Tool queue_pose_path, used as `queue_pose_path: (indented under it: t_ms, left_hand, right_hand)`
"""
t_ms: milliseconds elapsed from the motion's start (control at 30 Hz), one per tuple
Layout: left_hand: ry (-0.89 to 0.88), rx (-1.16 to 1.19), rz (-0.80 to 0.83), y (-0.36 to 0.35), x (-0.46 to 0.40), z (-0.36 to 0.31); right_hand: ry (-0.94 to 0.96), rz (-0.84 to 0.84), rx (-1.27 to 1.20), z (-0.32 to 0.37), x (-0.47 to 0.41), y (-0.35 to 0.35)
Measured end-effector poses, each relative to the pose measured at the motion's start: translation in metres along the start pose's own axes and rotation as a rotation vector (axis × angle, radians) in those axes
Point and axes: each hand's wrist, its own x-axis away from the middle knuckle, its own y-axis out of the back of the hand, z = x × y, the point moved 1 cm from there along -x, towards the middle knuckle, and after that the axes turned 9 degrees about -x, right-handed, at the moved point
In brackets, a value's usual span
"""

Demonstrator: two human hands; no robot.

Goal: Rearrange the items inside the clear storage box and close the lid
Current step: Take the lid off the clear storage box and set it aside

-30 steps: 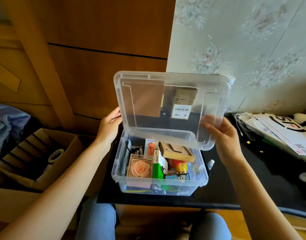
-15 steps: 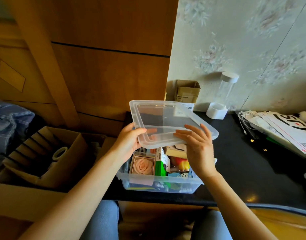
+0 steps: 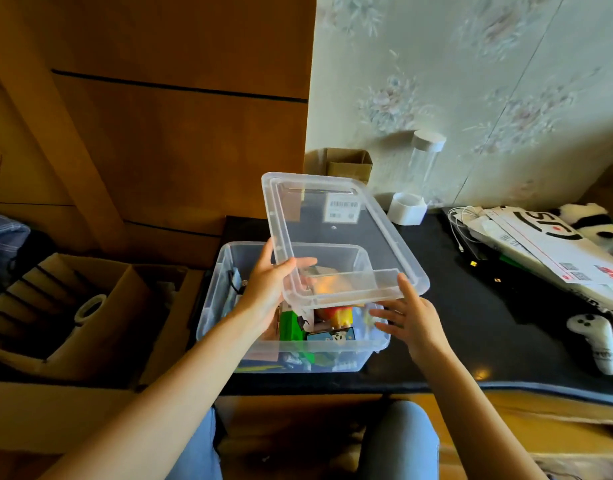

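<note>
Lid, clear plastic rectangular (image 3: 336,233), off box, tilted, held above clear plastic storage box (image 3: 291,351) on black tabletop (image 3: 471,317). My left hand (image 3: 268,289) grips lid's near-left corner, thumb on top, fingers curled under. My right hand (image 3: 410,318) spread loose, fingers straight, thumb touching lid's near edge. Green carton (image 3: 290,325), yellow-red toy (image 3: 339,315) visible inside box.
</note>
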Motion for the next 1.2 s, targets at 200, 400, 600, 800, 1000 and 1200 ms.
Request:
queue_pose_path:
  t_ms: [200, 400, 600, 800, 1000, 1200]
  left_hand:
    - [0.030, -0.097, 0.088, -0.076, -0.009, 0.016]
    - [0.158, -0.199, 0.280, -0.152, -0.012, 0.035]
    - [0.192, -0.432, 0.360, -0.217, -0.015, 0.081]
    - [0.276, -0.547, 0.395, -0.246, -0.018, 0.131]
    - [0.355, -0.581, 0.373, -0.245, -0.015, 0.169]
    - [0.392, -0.560, 0.333, -0.241, -0.013, 0.189]
  right_hand:
    - [-0.216, -0.106, -0.302, 0.006, 0.001, 0.061]
    - [-0.115, -0.285, -0.560, 0.007, 0.000, 0.143]
    - [-0.100, -0.338, -0.607, -0.010, -0.001, 0.210]
    - [-0.149, -0.421, -0.577, -0.029, -0.005, 0.247]
    - [-0.218, -0.439, -0.508, -0.047, -0.011, 0.261]
    - [-0.271, -0.516, -0.326, -0.061, -0.022, 0.265]
